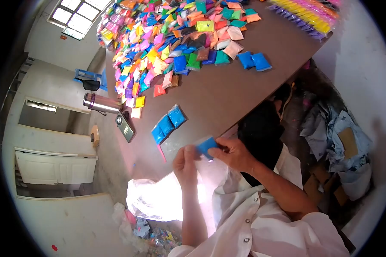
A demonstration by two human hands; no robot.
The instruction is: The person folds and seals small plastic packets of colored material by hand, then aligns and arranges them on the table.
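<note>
Near the table's front edge, my right hand (236, 155) grips a small blue packet (206, 147) between thumb and fingers. My left hand (185, 162) is closed at the packet's left side, where its clear plastic edge seems to be pinched; the fingertips are partly hidden. Just beyond my hands lies a joined strip of blue packets (166, 124) on the brown table (214, 96). A thin pink strip (161, 153) lies close to its lower end. Two more blue packets (254, 61) rest farther off to the right.
A large heap of colourful packets (158, 47) covers the far left of the table. Beside it are a steel flask (102, 103) and a phone-like device (125, 127). Bundled coloured packs (304, 17) lie at the far right corner. A white plastic bag (154, 199) hangs below the near edge.
</note>
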